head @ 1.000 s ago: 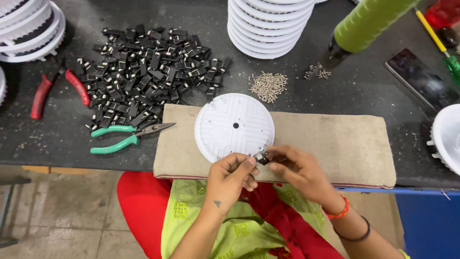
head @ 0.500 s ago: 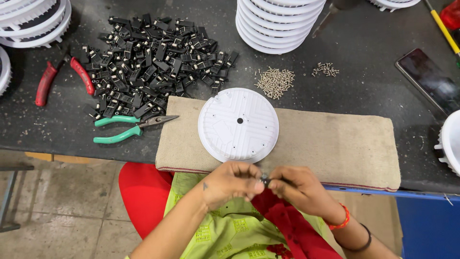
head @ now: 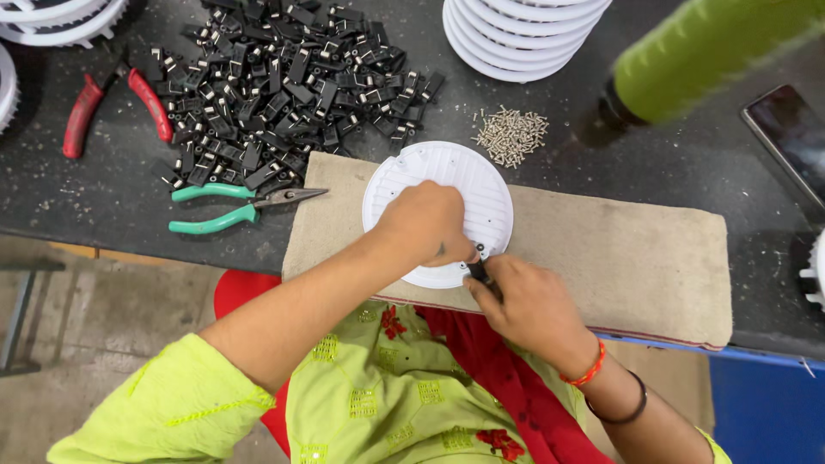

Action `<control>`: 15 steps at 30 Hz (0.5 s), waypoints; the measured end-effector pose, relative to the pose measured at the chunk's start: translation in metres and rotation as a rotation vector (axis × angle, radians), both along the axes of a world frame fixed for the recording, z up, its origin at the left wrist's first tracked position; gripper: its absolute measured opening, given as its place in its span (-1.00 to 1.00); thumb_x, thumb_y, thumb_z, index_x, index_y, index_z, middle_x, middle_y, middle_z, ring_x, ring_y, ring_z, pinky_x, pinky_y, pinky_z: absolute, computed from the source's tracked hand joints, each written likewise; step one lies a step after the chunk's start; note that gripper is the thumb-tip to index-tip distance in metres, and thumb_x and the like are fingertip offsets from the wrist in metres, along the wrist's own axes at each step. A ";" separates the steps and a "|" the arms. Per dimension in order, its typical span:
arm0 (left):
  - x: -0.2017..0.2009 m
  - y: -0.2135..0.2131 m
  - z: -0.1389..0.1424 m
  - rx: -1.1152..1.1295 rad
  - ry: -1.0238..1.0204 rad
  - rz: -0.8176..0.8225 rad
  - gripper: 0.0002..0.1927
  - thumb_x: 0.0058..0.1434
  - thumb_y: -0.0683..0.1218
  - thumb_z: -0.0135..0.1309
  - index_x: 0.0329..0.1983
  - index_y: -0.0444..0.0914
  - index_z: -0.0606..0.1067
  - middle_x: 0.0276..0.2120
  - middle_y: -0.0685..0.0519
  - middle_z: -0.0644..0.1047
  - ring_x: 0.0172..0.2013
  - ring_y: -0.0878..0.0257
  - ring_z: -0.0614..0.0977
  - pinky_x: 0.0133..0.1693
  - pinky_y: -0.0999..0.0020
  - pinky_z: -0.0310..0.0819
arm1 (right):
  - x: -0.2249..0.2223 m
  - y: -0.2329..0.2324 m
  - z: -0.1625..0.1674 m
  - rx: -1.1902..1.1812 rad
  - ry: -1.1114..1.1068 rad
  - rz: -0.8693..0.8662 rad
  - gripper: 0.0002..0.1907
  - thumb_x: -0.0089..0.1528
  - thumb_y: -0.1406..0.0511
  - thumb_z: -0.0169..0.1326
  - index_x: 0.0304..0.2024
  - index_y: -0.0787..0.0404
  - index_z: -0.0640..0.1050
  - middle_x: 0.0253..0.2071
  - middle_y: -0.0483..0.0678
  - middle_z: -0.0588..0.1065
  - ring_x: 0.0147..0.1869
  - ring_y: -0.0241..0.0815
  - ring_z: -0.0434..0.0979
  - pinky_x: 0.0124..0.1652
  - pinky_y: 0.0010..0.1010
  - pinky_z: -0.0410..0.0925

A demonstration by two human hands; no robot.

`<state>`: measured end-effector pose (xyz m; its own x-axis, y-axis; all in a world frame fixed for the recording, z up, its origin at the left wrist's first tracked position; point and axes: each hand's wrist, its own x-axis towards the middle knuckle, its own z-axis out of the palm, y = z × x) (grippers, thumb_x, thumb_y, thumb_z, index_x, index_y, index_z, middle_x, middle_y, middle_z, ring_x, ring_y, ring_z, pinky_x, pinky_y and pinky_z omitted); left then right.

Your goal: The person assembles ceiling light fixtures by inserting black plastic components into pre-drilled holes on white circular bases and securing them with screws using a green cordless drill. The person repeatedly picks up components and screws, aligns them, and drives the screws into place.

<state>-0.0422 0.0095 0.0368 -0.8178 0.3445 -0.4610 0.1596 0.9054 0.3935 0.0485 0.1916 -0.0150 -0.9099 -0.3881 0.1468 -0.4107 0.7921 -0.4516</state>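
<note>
Left hand [head: 423, 225] presses white disc [head: 438, 213]; right hand [head: 526, 308] pinches small black part [head: 479, 273]

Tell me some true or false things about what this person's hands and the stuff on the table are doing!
1. The left hand rests on the round white disc. True.
2. The right hand holds the red-handled pliers. False: the red-handled pliers lie untouched on the table; it pinches a small black part.
3. The disc sits on a beige cloth pad. True.
4. The green-handled pliers lie on the disc. False: they lie beside the pad.
5. A pile of small screws lies beyond the disc. True.
</note>
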 end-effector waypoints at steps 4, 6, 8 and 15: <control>0.003 0.001 0.004 0.059 0.058 -0.032 -0.62 -0.15 0.08 0.39 -0.38 -0.28 0.66 -0.36 -0.23 0.64 -0.25 -0.12 0.70 -0.15 0.11 0.61 | 0.000 0.002 -0.001 0.069 -0.011 0.014 -0.70 0.23 0.15 0.16 -0.31 0.28 0.50 -0.44 0.10 0.51 -0.37 0.18 0.54 -0.38 0.01 0.36; 0.002 0.001 0.004 0.118 0.030 0.017 -0.64 -0.23 0.03 0.37 -0.39 -0.25 0.67 -0.36 -0.20 0.65 -0.27 -0.11 0.70 -0.16 0.11 0.61 | 0.000 0.002 0.000 0.063 -0.008 0.029 -0.71 0.23 0.15 0.15 -0.33 0.26 0.50 -0.43 0.10 0.50 -0.37 0.17 0.54 -0.37 0.00 0.37; 0.006 0.005 0.002 0.107 0.061 -0.017 -0.73 -0.15 -0.04 0.28 -0.37 -0.26 0.68 -0.36 -0.24 0.65 -0.26 -0.14 0.70 -0.14 0.10 0.61 | 0.001 0.002 0.000 0.073 0.010 0.055 -0.71 0.24 0.15 0.14 -0.36 0.26 0.49 -0.43 0.10 0.49 -0.38 0.17 0.54 -0.36 -0.02 0.38; 0.018 0.015 -0.001 0.065 0.117 -0.017 -0.74 -0.11 -0.09 0.24 -0.38 -0.34 0.65 -0.35 -0.30 0.63 -0.25 -0.18 0.69 -0.16 0.09 0.63 | -0.002 0.009 0.002 0.240 0.045 0.164 -0.68 0.25 0.13 0.11 -0.39 0.27 0.48 -0.46 0.09 0.48 -0.43 0.15 0.53 -0.43 -0.05 0.39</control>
<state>-0.0240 0.0246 0.0361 -0.8585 0.3850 -0.3389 0.2230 0.8752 0.4293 0.0470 0.2002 -0.0126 -0.8266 -0.5582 0.0717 -0.5577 0.7951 -0.2384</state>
